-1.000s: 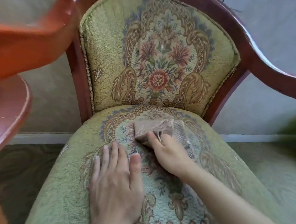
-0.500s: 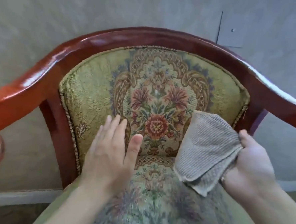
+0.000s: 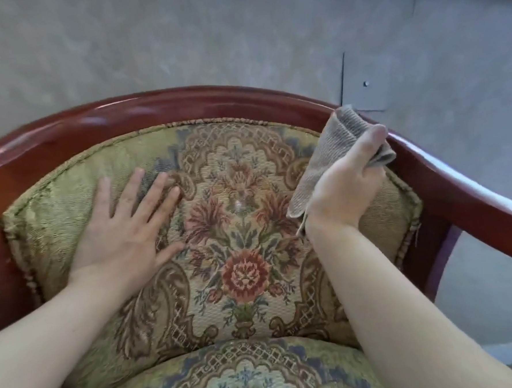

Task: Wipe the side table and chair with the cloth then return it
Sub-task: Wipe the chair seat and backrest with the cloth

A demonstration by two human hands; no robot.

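The chair fills the head view, with a glossy red-brown wooden frame (image 3: 183, 106) and a green floral tapestry backrest (image 3: 238, 213). A folded beige ribbed cloth (image 3: 329, 156) is gripped in my right hand (image 3: 348, 185) at the upper right of the backrest, its top edge touching the wooden rail. My left hand (image 3: 125, 228) lies flat with fingers spread on the left half of the backrest. The padded seat (image 3: 245, 374) shows at the bottom edge. The side table is out of view.
A grey wall (image 3: 239, 36) stands close behind the chair. The right wooden armrest (image 3: 471, 201) slopes down toward the right edge, with its support post (image 3: 441, 260) below it.
My right hand lifted the cloth off the seat and carried it up to the top right of the backrest. My left hand moved from the seat onto the backrest. The view rose.
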